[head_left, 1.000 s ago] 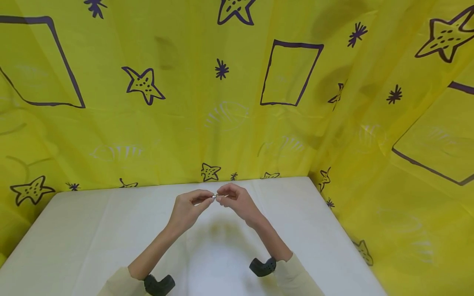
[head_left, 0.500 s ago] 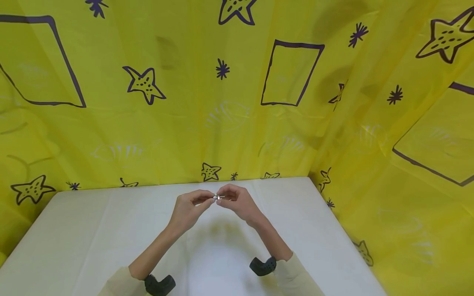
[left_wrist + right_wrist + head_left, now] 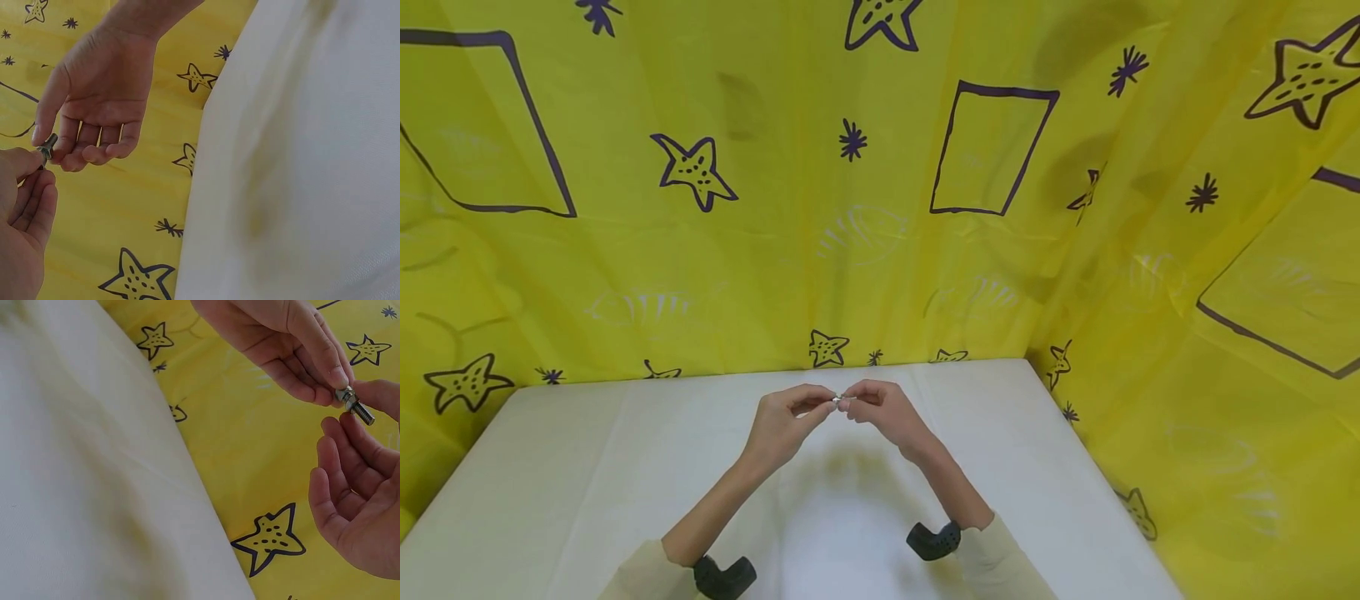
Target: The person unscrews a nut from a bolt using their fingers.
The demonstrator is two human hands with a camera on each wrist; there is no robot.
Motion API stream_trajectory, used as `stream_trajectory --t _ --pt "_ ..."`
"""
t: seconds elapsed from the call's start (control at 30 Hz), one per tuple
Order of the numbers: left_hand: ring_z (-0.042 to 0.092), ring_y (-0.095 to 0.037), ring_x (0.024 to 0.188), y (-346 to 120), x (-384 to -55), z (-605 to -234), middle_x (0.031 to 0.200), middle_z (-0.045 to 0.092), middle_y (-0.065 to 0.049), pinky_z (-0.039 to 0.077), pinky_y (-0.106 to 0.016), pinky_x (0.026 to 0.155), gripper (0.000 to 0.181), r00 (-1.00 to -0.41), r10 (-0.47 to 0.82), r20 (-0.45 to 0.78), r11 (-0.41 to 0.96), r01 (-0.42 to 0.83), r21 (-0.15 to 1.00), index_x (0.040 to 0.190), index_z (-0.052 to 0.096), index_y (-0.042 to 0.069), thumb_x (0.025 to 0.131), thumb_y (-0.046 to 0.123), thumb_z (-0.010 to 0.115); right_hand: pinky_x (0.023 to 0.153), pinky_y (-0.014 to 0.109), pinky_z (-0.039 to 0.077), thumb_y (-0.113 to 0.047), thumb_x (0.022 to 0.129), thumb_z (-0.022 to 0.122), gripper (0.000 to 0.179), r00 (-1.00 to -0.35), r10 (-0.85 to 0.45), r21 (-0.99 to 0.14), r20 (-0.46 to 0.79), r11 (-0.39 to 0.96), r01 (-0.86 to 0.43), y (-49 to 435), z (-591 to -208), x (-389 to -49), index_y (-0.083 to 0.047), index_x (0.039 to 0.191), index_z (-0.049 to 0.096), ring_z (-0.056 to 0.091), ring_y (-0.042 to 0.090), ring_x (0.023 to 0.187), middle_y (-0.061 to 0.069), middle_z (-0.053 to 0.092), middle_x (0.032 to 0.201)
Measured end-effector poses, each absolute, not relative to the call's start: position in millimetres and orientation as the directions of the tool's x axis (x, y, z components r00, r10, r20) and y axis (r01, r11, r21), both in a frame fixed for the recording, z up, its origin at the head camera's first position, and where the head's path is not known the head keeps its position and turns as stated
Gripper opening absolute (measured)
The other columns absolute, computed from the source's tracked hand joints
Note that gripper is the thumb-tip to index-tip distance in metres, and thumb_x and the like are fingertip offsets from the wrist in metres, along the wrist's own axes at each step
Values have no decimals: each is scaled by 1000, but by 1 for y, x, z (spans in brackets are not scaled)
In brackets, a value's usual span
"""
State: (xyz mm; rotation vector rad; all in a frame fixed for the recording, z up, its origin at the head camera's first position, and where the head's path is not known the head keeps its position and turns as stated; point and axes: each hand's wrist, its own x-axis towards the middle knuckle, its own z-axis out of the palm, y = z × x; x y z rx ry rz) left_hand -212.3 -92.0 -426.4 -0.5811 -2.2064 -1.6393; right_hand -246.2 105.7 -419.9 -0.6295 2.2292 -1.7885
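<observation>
A small silver bolt [image 3: 364, 415] with a metal nut [image 3: 351, 402] on it is held between both hands above the table. My left hand [image 3: 781, 432] pinches the bolt at its head end between thumb and forefinger, which hide most of the head. From the other side, my right hand [image 3: 889, 415] has its thumb and forefinger at the nut, pinching it, while its other fingers curl loosely. In the right wrist view the threaded end sticks out past the nut toward the right palm. The left wrist view also shows the bolt [image 3: 50, 145] between the fingertips.
A white-covered table [image 3: 587, 467] lies beneath the hands. Yellow curtains [image 3: 775, 275] printed with starfish and frames hang behind it and along the right side. Dark curved devices [image 3: 724, 577] sit at both wrists, by the cream sleeves.
Half a second ago the right thumb and forefinger were spread wider, with more of the bolt showing. Now they have come together at the nut. The left hand keeps its place.
</observation>
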Motion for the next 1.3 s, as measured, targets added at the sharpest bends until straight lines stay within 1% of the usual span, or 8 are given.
stream_trajectory --t 0.33,0.47,0.57,0.7,0.8,0.93,1.17,1.3 --pt "72 -21 86 -92 -213 -429 94 74 -6 59 -34 83 14 -858 126 497 249 513 822 101 76 2 88 1 75 86 34 56 -8 93 70 17 -880 -454 -963 141 142 -228 105 -419 -246 1 107 68 67 21 91 8 70 102" --pt "72 -21 85 -91 -213 -429 93 74 -6 59 -34 83 13 -857 124 500 244 514 822 100 76 2 88 1 75 84 33 56 -5 93 69 16 -883 -450 -963 137 147 -225 103 -415 -242 2 106 67 66 33 92 9 69 101" --pt "72 -21 85 -91 -213 -429 93 74 -6 59 -34 83 13 -857 126 500 244 515 822 100 76 2 87 1 75 84 33 55 -5 92 69 17 -883 -452 -966 123 151 -211 103 -415 -242 0 108 65 64 35 91 7 67 101" --pt "72 -20 84 -93 -214 -428 92 74 -5 59 -33 83 11 -853 128 506 240 521 819 99 76 3 88 2 75 83 33 55 -9 93 69 21 -879 -464 -968 108 153 -200 104 -419 -246 0 111 63 64 21 86 5 66 101" --pt "72 -20 84 -93 -213 -428 92 74 -4 59 -32 83 10 -853 128 506 237 522 819 99 76 3 89 2 74 82 34 54 -14 96 67 22 -882 -462 -967 92 171 -190 104 -420 -247 2 111 64 62 17 84 4 68 96" --pt "72 -20 84 -93 -213 -429 92 74 -5 59 -31 83 11 -854 136 502 232 520 822 99 76 2 89 1 74 80 33 53 -17 97 66 22 -887 -455 -966 78 186 -181 105 -421 -248 3 107 68 60 18 82 3 68 88" --pt "72 -20 86 -93 -213 -429 93 74 -5 59 -33 84 11 -855 132 501 234 518 823 99 76 3 89 2 74 84 32 55 -9 93 69 16 -881 -452 -966 137 137 -220 104 -421 -247 1 106 67 65 22 91 3 69 98" --pt "72 -19 86 -93 -213 -428 93 75 -4 58 -33 84 12 -857 130 499 245 516 821 100 76 4 89 3 75 84 33 55 -7 92 70 16 -880 -448 -964 161 121 -238 104 -420 -246 1 106 66 65 22 90 6 68 100"
